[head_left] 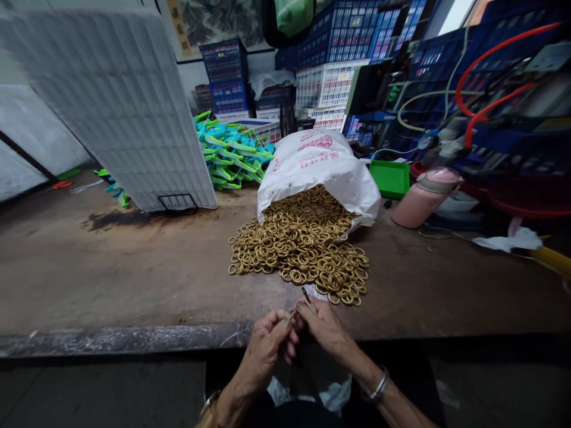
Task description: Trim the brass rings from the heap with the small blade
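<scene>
My left hand [267, 342] and my right hand [323, 327] meet at the near edge of the workbench [111, 273], fingers pinched together. A thin dark rod [306, 294] sticks up from my right fingers. A small brass-coloured piece shows between the two hands, pinched by my left fingers; it is too small to name. Just beyond lies a heap of brass rings [303, 244] spilling from a white sack [319, 163] on its side.
A tall white ribbed panel [120, 101] leans at the back left. Green and blue plastic parts [232, 157] are piled behind the sack. A green tray [389, 178], a pink cylinder [423, 199], hoses and stacked crates crowd the back right.
</scene>
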Demonstrator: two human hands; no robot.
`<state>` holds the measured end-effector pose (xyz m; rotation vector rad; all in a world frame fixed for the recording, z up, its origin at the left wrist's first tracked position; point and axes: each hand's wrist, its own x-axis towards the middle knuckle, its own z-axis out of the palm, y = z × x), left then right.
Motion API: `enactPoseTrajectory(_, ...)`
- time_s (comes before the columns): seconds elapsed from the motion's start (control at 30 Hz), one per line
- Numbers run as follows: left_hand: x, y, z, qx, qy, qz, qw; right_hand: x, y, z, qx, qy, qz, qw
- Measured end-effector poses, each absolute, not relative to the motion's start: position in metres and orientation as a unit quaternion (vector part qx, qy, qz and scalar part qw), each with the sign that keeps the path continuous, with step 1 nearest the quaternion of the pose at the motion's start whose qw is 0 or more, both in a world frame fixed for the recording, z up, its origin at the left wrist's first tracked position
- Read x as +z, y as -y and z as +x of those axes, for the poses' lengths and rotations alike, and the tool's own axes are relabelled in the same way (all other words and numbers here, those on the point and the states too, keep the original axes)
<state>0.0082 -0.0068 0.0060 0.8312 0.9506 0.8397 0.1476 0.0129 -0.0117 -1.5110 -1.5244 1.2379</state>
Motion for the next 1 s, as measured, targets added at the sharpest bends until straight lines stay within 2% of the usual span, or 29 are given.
enactPoseTrajectory(0.13, 0.003, 0.006, 0.008, 0.387, -0.451, 0.386, 0.706, -0.011, -0.007, 0.152, 0.349, 0.688, -0.586, 0.248)
enactPoseTrajectory(0.4, -0.001, 0.005, 0.008, 0.386, -0.485, 0.401, 0.674, -0.009, 0.0, 0.146, 0.272, 0.758, -0.579, 0.127)
enactPoseTrajectory(0.57, -0.002, 0.006, 0.006, 0.396, -0.478, 0.428, 0.657, -0.014, -0.002, 0.145, 0.207, 0.773, -0.593, 0.09)
enactPoseTrajectory(0.7, 0.0, 0.013, 0.002, 0.386, -0.446, 0.417, 0.691, -0.016, -0.014, 0.149, 0.154, 0.753, -0.634, 0.085)
enactPoseTrajectory(0.87, -0.003, 0.02, 0.002, 0.418, -0.383, 0.315, 0.761, -0.011, -0.038, 0.151, 0.091, 0.71, -0.689, 0.113)
enactPoseTrajectory(1.0, -0.005, 0.018, 0.002, 0.448, -0.37, 0.243, 0.776, -0.01, -0.051, 0.143, 0.074, 0.692, -0.713, 0.087)
